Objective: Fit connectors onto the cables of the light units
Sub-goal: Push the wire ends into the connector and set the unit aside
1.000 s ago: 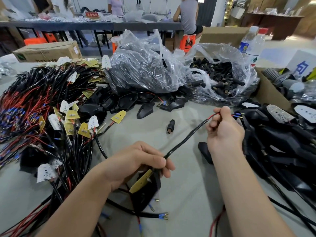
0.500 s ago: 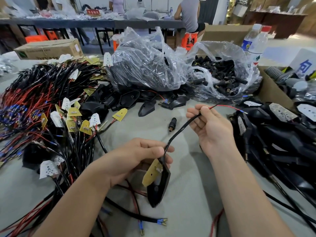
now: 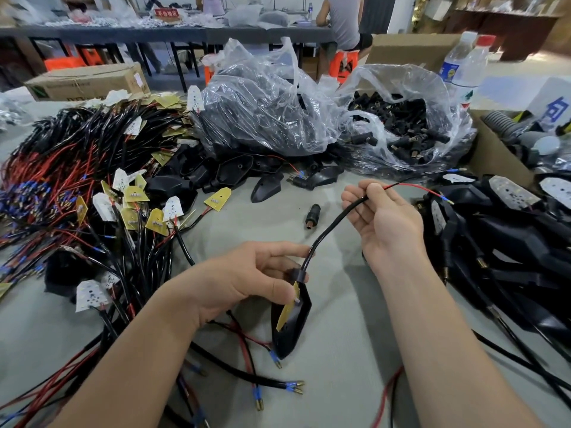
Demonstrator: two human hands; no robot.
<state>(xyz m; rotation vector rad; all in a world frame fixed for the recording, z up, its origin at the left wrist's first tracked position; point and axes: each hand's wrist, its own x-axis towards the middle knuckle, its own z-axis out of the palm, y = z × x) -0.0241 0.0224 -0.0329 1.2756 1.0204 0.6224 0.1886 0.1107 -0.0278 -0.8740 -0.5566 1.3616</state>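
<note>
the right hand [image 3: 386, 220] has slid in along the cable [image 3: 330, 227]; its fingers [image 3: 355, 196] now curl round the sheath end. the left hand [image 3: 247, 282] pinches the light unit [image 3: 293, 322] just above the tabletop [image 3: 340, 350]. it looks ready for the loose connector [image 3: 312, 216]; the clear bag [image 3: 401, 78] holds many more.

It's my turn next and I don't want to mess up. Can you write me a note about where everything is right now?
Left hand: grips the light unit at its neck.
Right hand: pinches the unit's cable near its free end.
Connector: lies loose on the table, just beyond the hands; many more are in the bag behind.
Done: no connector on this cable yet.
Left: push a connector onto the cable's end, probably the loose one.
</note>
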